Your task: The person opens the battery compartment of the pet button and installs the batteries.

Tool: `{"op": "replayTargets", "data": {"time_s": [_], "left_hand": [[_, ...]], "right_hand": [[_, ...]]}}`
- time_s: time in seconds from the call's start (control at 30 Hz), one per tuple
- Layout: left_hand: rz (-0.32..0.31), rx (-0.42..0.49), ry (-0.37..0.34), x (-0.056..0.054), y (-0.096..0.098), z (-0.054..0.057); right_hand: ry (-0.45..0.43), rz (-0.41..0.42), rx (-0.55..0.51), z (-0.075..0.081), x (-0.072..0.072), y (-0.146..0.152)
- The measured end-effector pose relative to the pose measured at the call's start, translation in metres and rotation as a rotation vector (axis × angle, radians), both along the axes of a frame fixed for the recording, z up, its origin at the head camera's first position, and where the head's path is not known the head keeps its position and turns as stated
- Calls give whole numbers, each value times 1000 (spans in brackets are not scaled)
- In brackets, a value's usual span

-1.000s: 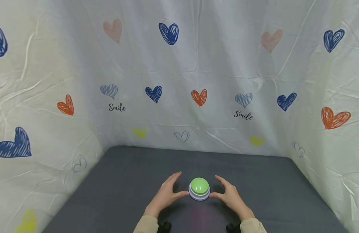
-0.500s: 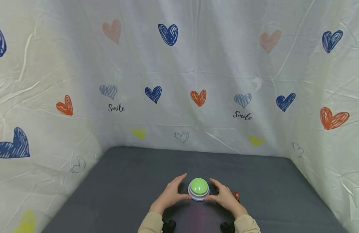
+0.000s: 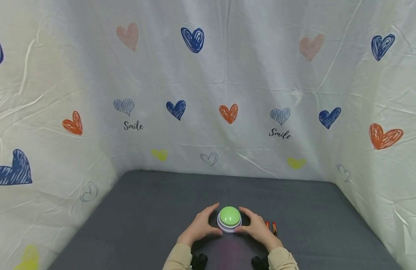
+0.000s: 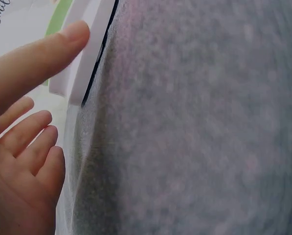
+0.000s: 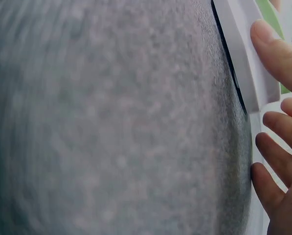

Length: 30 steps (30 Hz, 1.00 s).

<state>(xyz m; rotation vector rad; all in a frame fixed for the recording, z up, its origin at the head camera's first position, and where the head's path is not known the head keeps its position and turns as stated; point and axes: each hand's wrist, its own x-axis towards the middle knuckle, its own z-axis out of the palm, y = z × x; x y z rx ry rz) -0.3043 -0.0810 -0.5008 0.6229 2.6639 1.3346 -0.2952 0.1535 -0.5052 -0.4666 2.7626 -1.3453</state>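
Note:
A round push button with a green dome (image 3: 229, 216) and a white base (image 3: 229, 227) sits on the grey surface. My left hand (image 3: 202, 225) is at its left side, thumb by the front of the base and fingers reaching toward the far side. Mirroring it, my right hand (image 3: 256, 226) stands at the right side. In the left wrist view the thumb (image 4: 43, 61) lies over the white base, with the other fingers spread apart below. The right wrist view shows the right thumb (image 5: 278, 54) against the base, its other fingers fairly straight. Firm contact is hard to judge.
Two small red-and-black cylinders, like batteries (image 3: 274, 228), lie just right of my right hand. The dark grey tabletop (image 3: 160, 195) ends at a white curtain (image 3: 208, 75) printed with hearts, which encloses the back and both sides.
Both hands have moved inward and closer around the push button. The red-and-black cylinders, mostly hidden behind the right hand earlier, now show. The button has hardly moved.

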Motion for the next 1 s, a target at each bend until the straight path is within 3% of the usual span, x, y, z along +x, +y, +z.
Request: {"op": "replayTargets", "data": {"time_s": [0.47,1.0], "left_hand": [[-28,-7,-3,-3,1,-6],[-3,9,34,-1,0,-7]], "right_hand": [[-33,21,-11,-2,-1,-1],[-60,28,-28,-2,-2,-1]]}}
